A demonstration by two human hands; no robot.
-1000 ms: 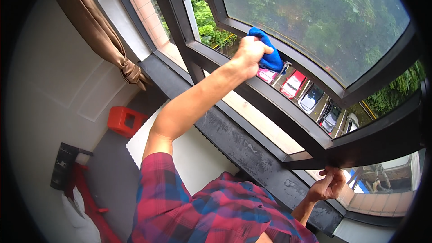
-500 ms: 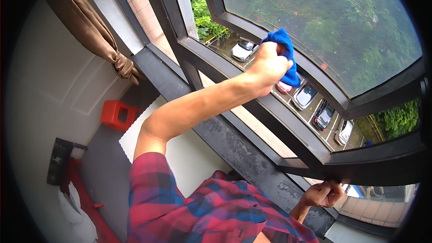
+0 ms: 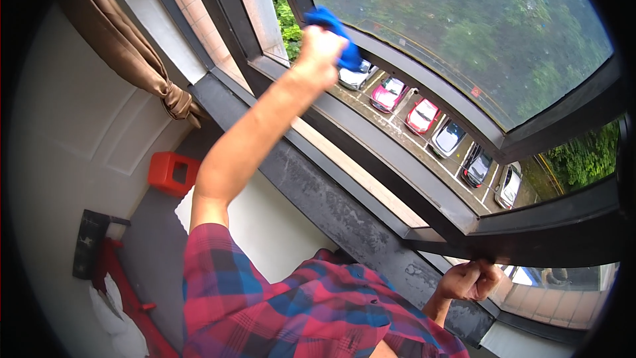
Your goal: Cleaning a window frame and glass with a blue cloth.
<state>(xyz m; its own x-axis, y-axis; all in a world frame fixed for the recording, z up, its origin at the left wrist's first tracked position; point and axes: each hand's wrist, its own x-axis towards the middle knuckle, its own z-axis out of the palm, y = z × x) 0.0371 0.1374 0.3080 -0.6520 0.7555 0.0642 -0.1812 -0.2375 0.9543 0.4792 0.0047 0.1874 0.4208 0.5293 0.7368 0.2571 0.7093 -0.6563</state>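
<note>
My left arm reaches up and outward over the window opening. My left hand (image 3: 320, 52), slightly blurred, is closed on a bunched blue cloth (image 3: 350, 53). The cloth lies against the lower left corner of the tilted-out window sash (image 3: 424, 83), whose glass pane (image 3: 457, 33) looks hazy. At the lower right my right hand (image 3: 469, 281) is curled closed just under the dark window frame (image 3: 530, 242). Its fingertips meet the frame's underside, and whatever they grip is hidden.
A dark, scuffed sill (image 3: 351, 219) runs diagonally below my arm. Beyond the opening, parked cars (image 3: 424, 116) stand far below. To the left are a tied brown curtain (image 3: 132, 53), a red plastic stool (image 3: 173, 174) and a white board-like surface (image 3: 278, 225).
My left hand has slid the blue cloth up and left along the sash's lower rail to its corner. My right hand stays near the same spot. The view has shifted slightly.
</note>
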